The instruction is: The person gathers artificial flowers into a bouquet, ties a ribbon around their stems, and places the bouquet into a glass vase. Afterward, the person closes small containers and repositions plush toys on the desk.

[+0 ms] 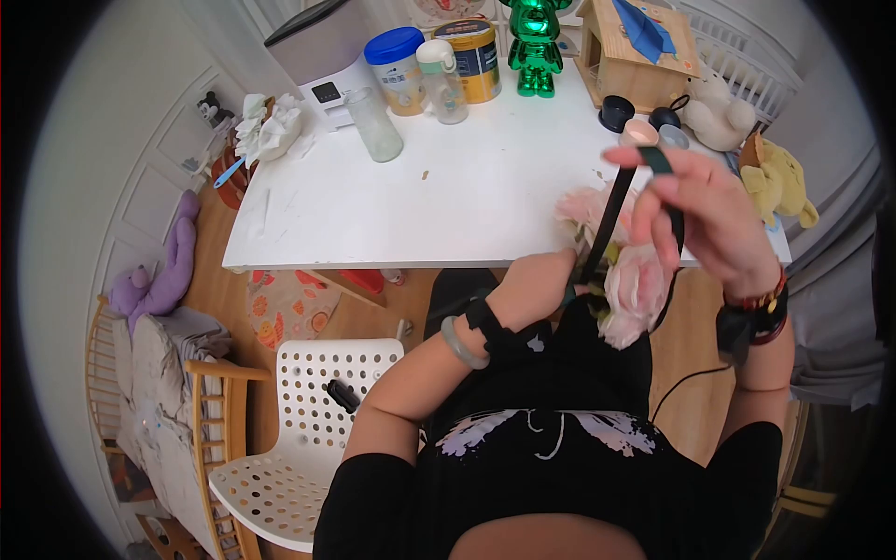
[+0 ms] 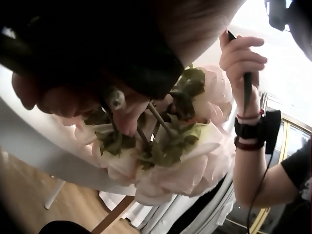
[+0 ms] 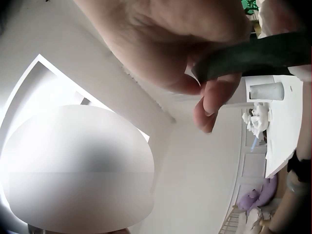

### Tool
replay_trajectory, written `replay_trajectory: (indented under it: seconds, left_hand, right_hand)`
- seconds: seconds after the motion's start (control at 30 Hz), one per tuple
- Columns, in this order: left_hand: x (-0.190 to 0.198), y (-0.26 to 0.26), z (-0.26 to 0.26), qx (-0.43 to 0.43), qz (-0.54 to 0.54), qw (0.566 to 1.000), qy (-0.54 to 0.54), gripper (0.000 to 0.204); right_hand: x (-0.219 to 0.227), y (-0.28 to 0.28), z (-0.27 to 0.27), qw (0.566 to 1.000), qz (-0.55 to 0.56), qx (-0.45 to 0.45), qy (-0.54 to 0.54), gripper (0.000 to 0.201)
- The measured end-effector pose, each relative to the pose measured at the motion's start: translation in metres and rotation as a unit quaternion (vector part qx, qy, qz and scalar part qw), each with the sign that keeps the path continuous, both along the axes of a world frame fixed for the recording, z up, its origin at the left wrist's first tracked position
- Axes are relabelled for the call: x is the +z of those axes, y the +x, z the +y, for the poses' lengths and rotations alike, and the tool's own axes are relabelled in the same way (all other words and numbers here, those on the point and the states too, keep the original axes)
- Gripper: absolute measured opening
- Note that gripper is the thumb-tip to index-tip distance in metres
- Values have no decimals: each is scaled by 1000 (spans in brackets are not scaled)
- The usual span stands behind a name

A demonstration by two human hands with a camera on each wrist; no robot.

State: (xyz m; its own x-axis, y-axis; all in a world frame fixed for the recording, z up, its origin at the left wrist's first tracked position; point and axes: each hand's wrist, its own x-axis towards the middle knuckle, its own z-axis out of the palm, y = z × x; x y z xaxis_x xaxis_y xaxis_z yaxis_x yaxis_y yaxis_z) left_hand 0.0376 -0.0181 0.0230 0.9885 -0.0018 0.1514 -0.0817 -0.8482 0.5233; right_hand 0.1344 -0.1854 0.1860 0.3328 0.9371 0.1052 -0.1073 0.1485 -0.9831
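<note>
A bunch of pink roses (image 1: 637,291) is held at the table's front edge, over the lap. My left hand (image 1: 534,291) grips the bunch by its stems; in the left wrist view the stems (image 2: 159,118) and green leaves show beneath the fingers, blooms pointing away. A dark green ribbon-like strip (image 1: 611,219) runs from near the stems up to my right hand (image 1: 714,215), raised above and right of the flowers. There the strip (image 3: 258,57) is pinched between thumb and fingers, and an end pokes out past them. The left palm's inner side is hidden.
On the white table (image 1: 327,210) stand a frosted glass (image 1: 375,131), cans, a bottle (image 1: 443,84), a green bear figure (image 1: 537,47) and a wooden house (image 1: 639,56). Small cups (image 1: 639,133) sit beyond my right hand. A white chair (image 1: 336,392) stands at left.
</note>
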Motion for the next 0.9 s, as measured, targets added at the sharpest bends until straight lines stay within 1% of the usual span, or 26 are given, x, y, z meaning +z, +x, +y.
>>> replay_trajectory:
  seconds: [0.07,0.1,0.13,0.17,0.2,0.23,0.27,0.3,0.33,0.37,0.4,0.47,0.5,0.53,0.57,0.6,0.63,0.67,0.7,0.73,0.77,0.8,0.83,0.9]
  left_hand:
    - [6,-7,-6,-85,-25,995,-42,40]
    - [14,-13,-9,-99,33,994,-33,40]
    - [16,-15,-10,-100,34,994,-32,40]
    - [16,-16,-12,-136,51,989,-41,39]
    - [17,-18,-13,-173,67,981,-50,38]
    - [19,-21,-14,-192,51,977,-73,35]
    - [21,-25,-15,-194,50,977,-72,35]
    - [23,-29,-15,-216,33,973,-82,35]
    - [26,-32,-15,-236,16,967,-93,34]
    - [39,-35,-15,-223,60,970,-75,20]
    - [38,-35,-12,-223,59,970,-75,20]
    - [36,-32,-7,-232,32,970,-65,20]
    - [40,-32,-4,-231,31,970,-66,20]
    - [50,-31,-3,-231,54,969,-68,20]
    - [56,-31,-3,-231,77,967,-70,20]
    - [57,-30,-2,-231,76,967,-71,20]
    - [57,-29,-2,-240,54,962,-120,20]
    - [57,-28,-2,-248,31,954,-169,25]
    - [57,-27,1,-270,41,945,-182,25]
    - [58,-27,1,-269,41,945,-183,25]
    - [58,-27,1,-299,-30,923,-241,25]
    - [59,-27,0,-325,-100,892,-297,27]
    - [61,-28,2,-325,-100,892,-297,27]
    - [65,-31,9,-281,20,893,-351,25]
  right_hand:
    - [12,23,11,998,-47,29,11,40]
    - [14,28,19,994,-103,-34,-4,43]
    - [18,38,26,993,-115,-16,-13,45]
    - [17,48,33,993,-111,-23,-15,46]
    - [11,59,42,994,-106,-30,-18,47]
    - [1,75,52,994,-106,-31,-17,47]
    - [-15,94,61,989,-126,-71,-28,47]
    - [-28,107,63,982,-147,-112,-38,48]
    - [-39,114,61,982,-148,-113,-37,48]
    - [-48,120,58,974,-153,-146,-81,51]
    - [-57,127,54,963,-158,-178,-124,53]
    - [-78,133,41,970,-162,-93,-159,55]
    - [-87,136,37,968,-163,-52,-183,50]
    - [-94,127,30,972,-168,-17,-161,45]
    - [-93,115,27,969,-176,10,-174,38]
    - [-94,100,21,981,-117,39,-150,36]
    - [-96,83,16,988,-57,68,-127,34]
    - [-78,52,12,988,-58,68,-129,34]
    - [-47,13,9,989,-79,53,-116,36]
    - [-31,-10,6,989,-101,38,-102,40]
    - [-42,-1,-2,989,-101,39,-103,40]
    - [-50,7,3,989,-119,15,-92,40]
    - [-58,11,7,987,-137,-9,-81,41]
    - [-77,18,10,982,-172,-55,-57,43]
